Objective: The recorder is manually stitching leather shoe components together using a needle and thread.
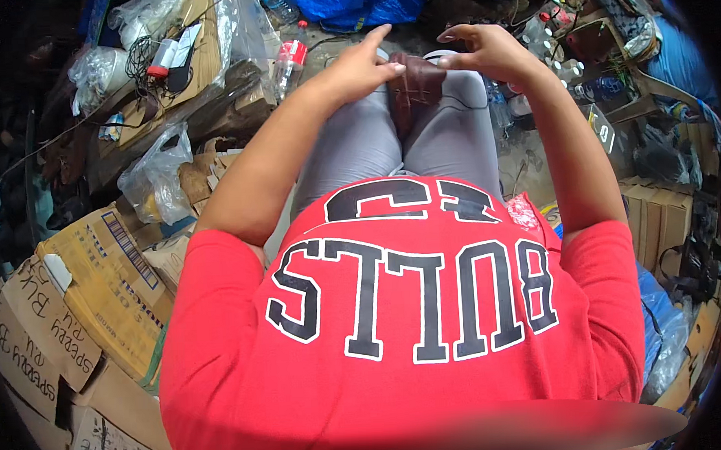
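You had the brown leather piece (423,81) between your knees at the upper middle of the frame, resting against your grey trousers (348,148); its folds hid whether it was a shoe upper or some other item. Your left hand (360,68) was partly open, its index finger raised and its thumb tip at the leather's upper left edge. Your right hand (486,54) was open and loosely curved, its thumb pointing in at the upper right edge. Whether either thumb pressed the leather, or a fine thread lay between your fingers, I could not tell.

A thin dark strand (464,106) crossed your right knee. If it belonged to the leather, it could have snagged on the knee or tangled once you pulled, as it lay loose there. With neither hand wrapped round the leather, your knees seemed to be its main support, so parting them could have let it twist or drop.

Clutter was a risk too: a wide left elbow swing could have caught the clear plastic bag (158,177) at left of centre, and a longer reach could have toppled the red-labelled plastic bottle (290,56) at upper left
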Motion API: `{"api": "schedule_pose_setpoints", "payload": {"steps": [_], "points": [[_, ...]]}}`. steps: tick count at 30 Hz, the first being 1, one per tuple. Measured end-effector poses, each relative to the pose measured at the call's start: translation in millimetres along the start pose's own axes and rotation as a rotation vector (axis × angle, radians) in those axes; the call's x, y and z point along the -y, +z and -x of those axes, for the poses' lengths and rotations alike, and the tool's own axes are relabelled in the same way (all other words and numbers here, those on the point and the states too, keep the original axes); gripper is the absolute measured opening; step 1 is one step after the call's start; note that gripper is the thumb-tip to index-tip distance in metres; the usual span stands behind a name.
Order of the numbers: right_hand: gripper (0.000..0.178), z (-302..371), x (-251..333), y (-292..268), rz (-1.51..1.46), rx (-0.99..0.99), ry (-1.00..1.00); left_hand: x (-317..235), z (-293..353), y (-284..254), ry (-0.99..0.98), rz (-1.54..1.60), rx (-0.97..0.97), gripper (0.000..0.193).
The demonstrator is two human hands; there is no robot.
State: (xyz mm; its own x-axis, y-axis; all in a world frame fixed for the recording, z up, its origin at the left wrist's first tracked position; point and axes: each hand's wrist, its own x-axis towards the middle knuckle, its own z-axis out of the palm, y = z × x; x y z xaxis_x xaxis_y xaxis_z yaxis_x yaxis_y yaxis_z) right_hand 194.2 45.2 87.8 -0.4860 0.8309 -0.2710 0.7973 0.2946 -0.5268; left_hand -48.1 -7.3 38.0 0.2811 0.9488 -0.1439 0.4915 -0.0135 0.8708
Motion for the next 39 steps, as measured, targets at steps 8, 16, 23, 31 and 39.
{"api": "schedule_pose_setpoints", "payload": {"steps": [8,16,23,31,39], "points": [[0.074,5.7,-6.4,23.8,0.127,-0.175,-0.258,-28.1,9.3,16.0,0.07,0.198,0.016,0.054],[0.079,17.2,-17.4,65.3,-0.082,-0.351,0.046,-21.6,-30.8,1.1,0.403,-0.521,0.186,0.068],[0.029,54.7,-48.2,64.1,-0.184,-0.436,-0.129,-0.9,-56.5,25.2,0.352,-0.412,0.207,0.05],[0.01,87.9,-9.4,72.0,0.076,-0.411,-0.232,17.7,-60.4,15.9,0.25,0.06,0.307,0.055],[0.014,72.8,-1.7,67.4,-0.154,-0.399,-0.198,15.9,-56.7,14.5,0.224,-0.057,0.239,0.051]]}}
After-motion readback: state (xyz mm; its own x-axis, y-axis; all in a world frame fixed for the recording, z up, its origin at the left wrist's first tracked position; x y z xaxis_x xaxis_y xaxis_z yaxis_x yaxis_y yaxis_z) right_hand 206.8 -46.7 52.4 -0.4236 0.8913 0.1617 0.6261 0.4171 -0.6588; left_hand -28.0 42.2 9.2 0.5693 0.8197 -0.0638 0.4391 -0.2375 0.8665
